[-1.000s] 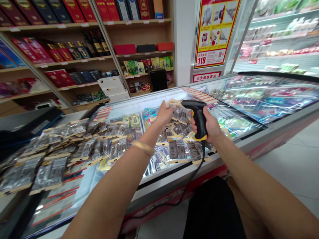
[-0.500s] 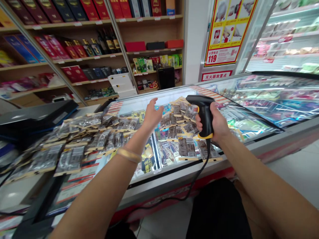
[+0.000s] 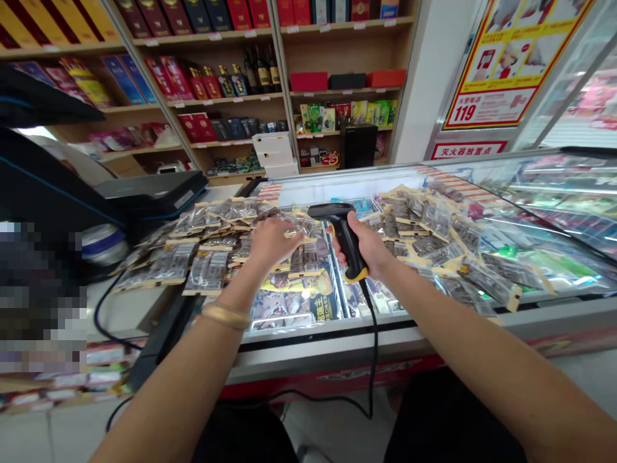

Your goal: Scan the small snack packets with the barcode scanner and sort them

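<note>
My right hand (image 3: 369,247) is wrapped round the grip of a black and yellow barcode scanner (image 3: 351,247). The scanner's head points left, and its black cord (image 3: 373,360) hangs down over the counter edge. My left hand (image 3: 272,244), with a gold-coloured bangle on the wrist, hovers at the right end of a pile of clear snack packets (image 3: 207,270) with dark contents. Its thumb and fingers are apart, close to a few packets (image 3: 306,257) just under the scanner's head. Whether it touches them I cannot tell. A second pile of similar packets (image 3: 438,218) lies to the right.
All this rests on a glass-topped freezer (image 3: 289,344) full of packaged goods. Black equipment (image 3: 149,193) stands at the left. Behind are shelves (image 3: 347,58) of boxes and bottles, and a red-and-yellow poster (image 3: 511,64). The scanner cord loops below near my legs.
My view has swung left. My left hand has come down from above the freezer's middle to the left packet pile. The scanner has moved left with my right hand, towards it.
</note>
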Demonstrator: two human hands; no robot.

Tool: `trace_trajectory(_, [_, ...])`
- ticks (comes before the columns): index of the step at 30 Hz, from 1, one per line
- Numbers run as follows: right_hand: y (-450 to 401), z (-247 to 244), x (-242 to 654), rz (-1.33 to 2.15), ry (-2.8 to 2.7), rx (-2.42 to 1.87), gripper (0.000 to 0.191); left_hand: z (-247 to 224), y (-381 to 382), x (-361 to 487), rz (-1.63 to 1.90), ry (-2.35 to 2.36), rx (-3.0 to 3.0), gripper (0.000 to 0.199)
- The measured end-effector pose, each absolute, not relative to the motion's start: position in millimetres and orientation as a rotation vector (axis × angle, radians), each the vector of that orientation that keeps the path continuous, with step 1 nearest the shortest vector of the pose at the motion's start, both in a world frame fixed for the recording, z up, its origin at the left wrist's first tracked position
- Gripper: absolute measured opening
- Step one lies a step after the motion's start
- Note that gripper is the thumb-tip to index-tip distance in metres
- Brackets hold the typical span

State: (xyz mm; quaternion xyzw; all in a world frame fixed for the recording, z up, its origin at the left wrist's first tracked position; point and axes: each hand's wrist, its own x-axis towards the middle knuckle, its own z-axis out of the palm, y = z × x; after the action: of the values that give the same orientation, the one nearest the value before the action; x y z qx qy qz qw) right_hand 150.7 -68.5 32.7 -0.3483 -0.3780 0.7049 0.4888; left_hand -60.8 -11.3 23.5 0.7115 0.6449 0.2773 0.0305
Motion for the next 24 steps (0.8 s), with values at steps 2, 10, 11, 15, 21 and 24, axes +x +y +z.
trace_trajectory(2, [-67,25,148,1.725,-0.922,-0.853,0.060,18,-19,-58,0.831,2.009,2.241,0.043])
trace_trajectory(10, [-71,16,154,1.742,-0.852,-0.921,0.060,7,-28,-51,0.626,1.906,2.393,0.079])
trace_trajectory(11, [-71,17,153,1.742,-0.851,-0.926,0.060,8,-29,-50,0.621,1.905,2.389,0.080])
trace_trajectory(15, [-73,19,153,1.730,-0.863,-0.937,0.062,13,-32,-47,0.691,1.865,2.343,0.082])
trace_trajectory(21, [-73,16,158,1.654,-0.953,-0.837,0.062,14,-33,-51,1.084,1.420,1.847,0.070])
trace_trajectory(24, [-74,15,160,1.649,-0.953,-0.837,0.061,15,-31,-52,1.369,1.136,1.415,0.064])
